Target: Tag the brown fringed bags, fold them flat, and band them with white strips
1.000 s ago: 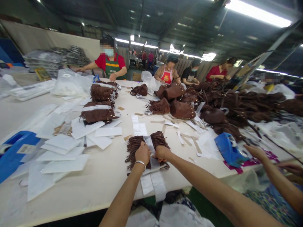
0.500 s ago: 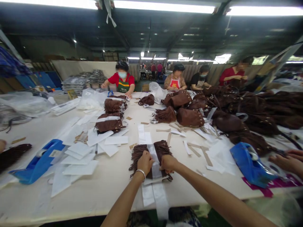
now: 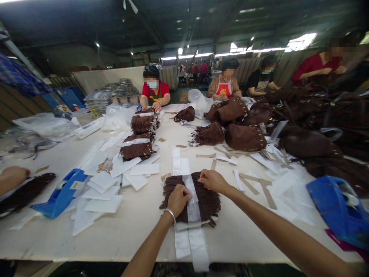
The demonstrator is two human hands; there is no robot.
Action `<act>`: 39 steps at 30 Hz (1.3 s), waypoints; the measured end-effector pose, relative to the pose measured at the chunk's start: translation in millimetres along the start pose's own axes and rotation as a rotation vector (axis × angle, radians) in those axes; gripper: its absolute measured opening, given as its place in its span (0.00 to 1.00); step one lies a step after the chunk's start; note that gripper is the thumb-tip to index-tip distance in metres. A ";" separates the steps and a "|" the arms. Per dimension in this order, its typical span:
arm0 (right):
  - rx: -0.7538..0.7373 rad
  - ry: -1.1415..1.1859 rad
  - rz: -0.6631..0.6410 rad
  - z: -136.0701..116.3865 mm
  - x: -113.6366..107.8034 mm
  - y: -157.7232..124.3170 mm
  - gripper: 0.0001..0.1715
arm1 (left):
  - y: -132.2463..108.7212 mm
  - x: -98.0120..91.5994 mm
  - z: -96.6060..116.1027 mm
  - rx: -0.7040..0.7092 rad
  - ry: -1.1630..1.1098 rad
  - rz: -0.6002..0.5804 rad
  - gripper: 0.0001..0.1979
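Observation:
A brown fringed bag lies flat on the table in front of me, its strands spreading out to both sides. A white paper strip runs down its middle, and long white strips stick out from under it at front and back. My left hand rests on the bag's left half, fingers curled against the strip's edge; what they pinch is hidden. At the far right part of the bag, my right hand is closed, thumb and fingers pinching at the brown fringe.
Blue tape dispensers stand left and right. White paper pieces lie on the left, brown strips on the right. Wrapped bags and a pile of brown bags lie further back. Co-workers surround the table; a co-worker's hand shows at left.
My right hand has moved up and away from beside the strip to the bag's far right part. The fringe now lies spread wider to the right. My left hand stays by the strip.

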State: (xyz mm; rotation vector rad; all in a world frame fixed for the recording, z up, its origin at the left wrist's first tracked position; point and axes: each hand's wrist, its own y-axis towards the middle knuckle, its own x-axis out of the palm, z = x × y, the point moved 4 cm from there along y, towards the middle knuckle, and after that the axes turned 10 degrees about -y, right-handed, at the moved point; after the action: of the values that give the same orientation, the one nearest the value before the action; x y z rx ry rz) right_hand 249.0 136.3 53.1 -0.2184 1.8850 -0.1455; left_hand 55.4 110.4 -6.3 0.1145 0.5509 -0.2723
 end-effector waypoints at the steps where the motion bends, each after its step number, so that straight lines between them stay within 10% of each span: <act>1: -0.016 -0.004 0.014 -1.4 -0.3 4.3 0.11 | 0.7 -0.1 -1.1 -0.006 -0.021 0.000 0.03; 12: -0.171 -0.090 0.130 -10.3 -1.7 43.1 0.16 | 12.4 -12.5 -7.5 -0.181 -0.238 0.109 0.06; 17: -0.322 -0.100 -0.064 -19.5 12.3 74.1 0.27 | -48.6 -36.6 11.0 -0.217 -0.319 0.331 0.14; 24: -0.398 -0.080 -0.438 -33.1 33.7 110.8 0.33 | -155.3 42.0 -15.7 -0.895 -1.092 0.060 0.31; 29: -0.368 -0.018 -0.686 -34.6 43.0 124.5 0.38 | -153.8 63.8 -20.6 -1.058 -1.439 0.166 0.29; 39: -0.286 0.262 -1.074 -22.4 40.3 101.3 0.39 | -149.7 73.2 -0.3 -1.116 -1.386 0.412 0.28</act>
State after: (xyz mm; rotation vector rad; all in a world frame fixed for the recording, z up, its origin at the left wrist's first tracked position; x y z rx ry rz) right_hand 207.3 225.8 1.8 -1.4532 1.8480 -0.6490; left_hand 72.4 -49.3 -50.6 -0.9834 -0.7543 0.3982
